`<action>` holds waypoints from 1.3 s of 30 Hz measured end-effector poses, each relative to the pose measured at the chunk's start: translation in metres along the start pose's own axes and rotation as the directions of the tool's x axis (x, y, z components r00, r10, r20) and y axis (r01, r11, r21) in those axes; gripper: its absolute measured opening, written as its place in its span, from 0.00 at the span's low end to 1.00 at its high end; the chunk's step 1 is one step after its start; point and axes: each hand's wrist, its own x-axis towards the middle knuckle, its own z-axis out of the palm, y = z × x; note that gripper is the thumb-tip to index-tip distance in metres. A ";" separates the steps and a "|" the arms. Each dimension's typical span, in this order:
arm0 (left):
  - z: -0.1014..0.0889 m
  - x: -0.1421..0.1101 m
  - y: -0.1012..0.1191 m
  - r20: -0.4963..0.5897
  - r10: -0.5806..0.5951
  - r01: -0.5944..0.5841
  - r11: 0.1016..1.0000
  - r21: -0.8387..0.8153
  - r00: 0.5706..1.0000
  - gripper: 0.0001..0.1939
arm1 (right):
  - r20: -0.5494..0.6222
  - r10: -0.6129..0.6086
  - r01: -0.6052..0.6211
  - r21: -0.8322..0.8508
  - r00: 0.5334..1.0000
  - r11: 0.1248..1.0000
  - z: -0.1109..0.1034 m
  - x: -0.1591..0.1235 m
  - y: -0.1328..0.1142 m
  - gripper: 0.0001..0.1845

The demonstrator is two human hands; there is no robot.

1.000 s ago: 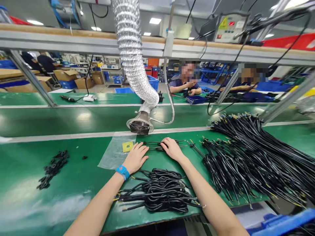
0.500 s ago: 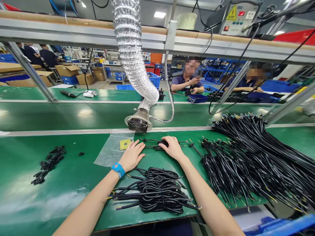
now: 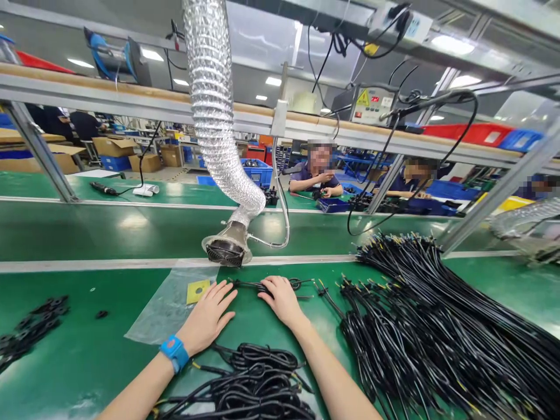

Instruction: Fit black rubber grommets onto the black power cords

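On glossy green bench [image 3: 100, 350], right hand [image 3: 282, 302] over looped cable [image 3: 250, 285]

Blue wristband [image 3: 174, 353] and 2 bare forearms [image 3: 335, 367]

The wristband is bright blue, with 1 small reddish mark [image 3: 171, 343] on its face, and circles the arm behind the left hand [image 3: 206, 318]. The right hand [image 3: 282, 299] is bare.

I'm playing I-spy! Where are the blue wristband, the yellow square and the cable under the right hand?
Wristband [image 3: 177, 353]: head view, on its blue strap.
Yellow square [image 3: 192, 293]: head view, just left of its hole.
Cable [image 3: 250, 285]: head view, on the stretch left of the right hand [image 3: 280, 299].
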 end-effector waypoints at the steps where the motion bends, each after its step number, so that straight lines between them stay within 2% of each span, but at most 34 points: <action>1: 0.000 0.000 0.000 -0.017 0.007 -0.007 1.000 0.008 1.000 0.21 | -0.013 0.002 -0.002 -0.004 1.000 1.000 0.001 0.000 0.001 0.15; 6: -0.001 0.000 0.000 -0.051 0.041 -0.038 0.997 0.064 0.998 0.20 | -0.129 -0.017 0.021 0.031 0.991 0.999 0.002 -0.003 -0.003 0.21; 8: -0.002 0.001 0.000 -0.056 0.044 -0.041 0.997 0.061 0.997 0.19 | -0.137 -0.012 0.025 0.091 0.990 0.996 -0.003 -0.004 -0.012 0.22; 10: -0.004 0.002 -0.001 -0.058 0.032 -0.030 0.999 0.045 0.998 0.18 | -0.066 -0.006 0.019 0.199 0.998 0.980 -0.008 -0.006 -0.023 0.18; 12: -0.005 0.002 -0.001 -0.061 0.022 -0.020 0.999 0.028 0.998 0.17 | 0.085 -0.032 0.003 0.324 0.996 0.946 -0.013 -0.007 -0.035 0.17; 15: -0.006 0.002 0.000 -0.074 0.007 -0.008 1.000 -0.007 0.997 0.16 | 0.331 -0.114 -0.043 0.433 0.937 0.900 -0.015 -0.011 -0.050 0.21; 18: -0.006 0.002 0.002 -0.076 -0.013 0.010 0.999 -0.039 0.997 0.14 | 0.468 -0.162 -0.080 0.456 0.869 0.886 -0.016 -0.012 -0.058 0.21; 23: -0.007 0.002 0.004 -0.085 0.000 -0.005 0.998 -0.057 0.996 0.13 | 0.525 -0.177 -0.116 0.477 0.832 0.871 -0.020 -0.011 -0.063 0.19; 28: -0.010 0.005 0.006 -0.097 0.003 -0.009 0.998 -0.068 0.995 0.13 | 0.557 -0.250 -0.098 0.520 0.792 0.848 -0.016 -0.018 -0.068 0.19; 34: -0.011 0.004 0.006 -0.113 0.014 -0.025 0.995 -0.096 0.994 0.12 | 0.572 -0.226 -0.142 0.527 0.788 0.838 -0.017 -0.019 -0.070 0.16; 39: -0.012 0.003 0.006 -0.137 0.015 -0.032 0.992 -0.121 0.991 0.12 | 0.586 -0.181 -0.219 0.545 0.790 0.809 -0.026 -0.013 -0.067 0.19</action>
